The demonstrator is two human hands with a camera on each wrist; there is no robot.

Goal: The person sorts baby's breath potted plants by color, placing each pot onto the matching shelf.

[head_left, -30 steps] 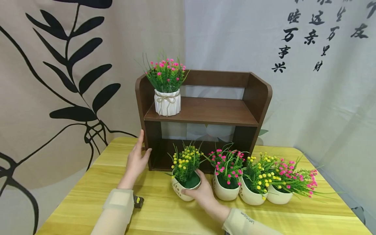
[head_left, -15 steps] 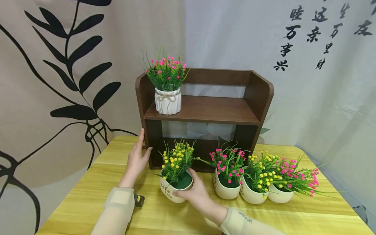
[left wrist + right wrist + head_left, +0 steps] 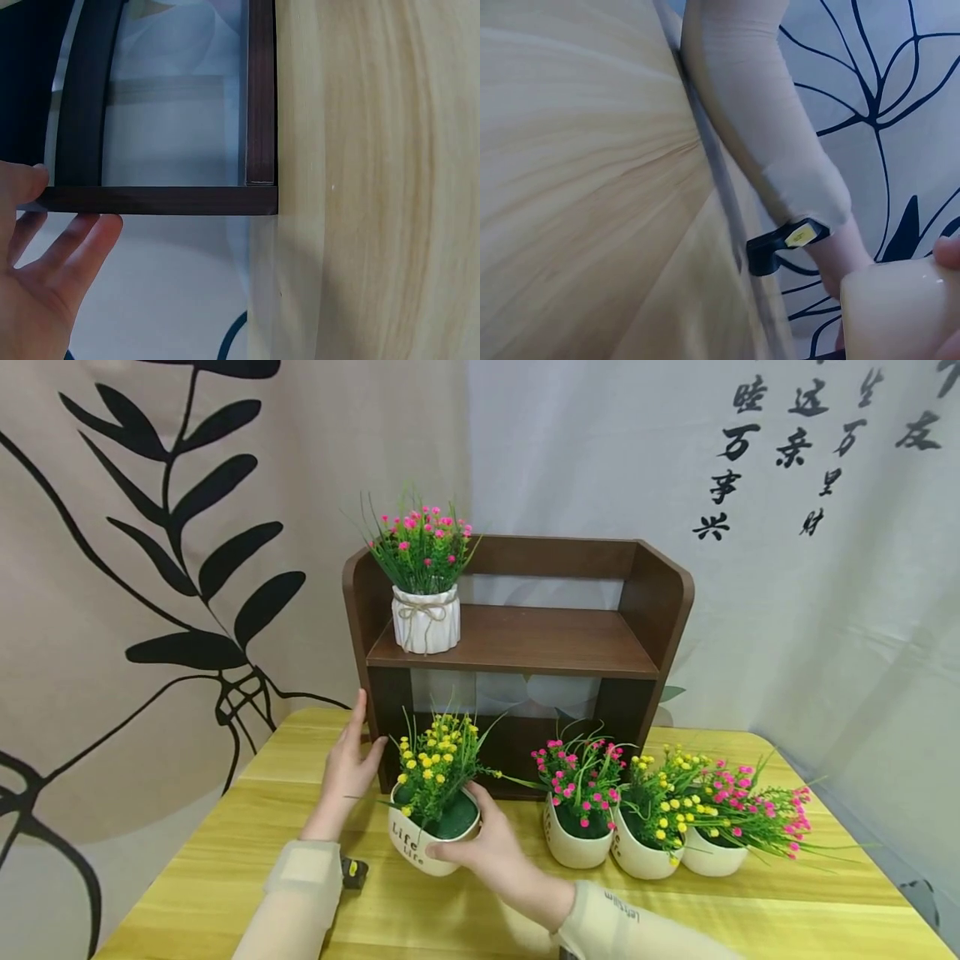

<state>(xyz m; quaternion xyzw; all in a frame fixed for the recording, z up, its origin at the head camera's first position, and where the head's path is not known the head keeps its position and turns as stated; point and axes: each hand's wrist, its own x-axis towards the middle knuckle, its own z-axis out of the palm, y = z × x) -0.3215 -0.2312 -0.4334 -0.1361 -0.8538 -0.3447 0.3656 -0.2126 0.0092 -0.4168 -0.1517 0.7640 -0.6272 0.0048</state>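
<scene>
The right hand (image 3: 498, 854) grips, between thumb and fingers, the pot (image 3: 415, 850), probably light and stiff, best held by its wall.

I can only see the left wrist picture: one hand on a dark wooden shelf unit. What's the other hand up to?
Observer: The right hand holds a cream pot of yellow flowers.
Visitor: Are there more flowers about?
Observer: Yes, three more cream pots with flowers stand on the table, over to the right.
Visitor: And higher up?
Observer: A white pot with pink flowers stands at the left end of the upper shelf.
</scene>
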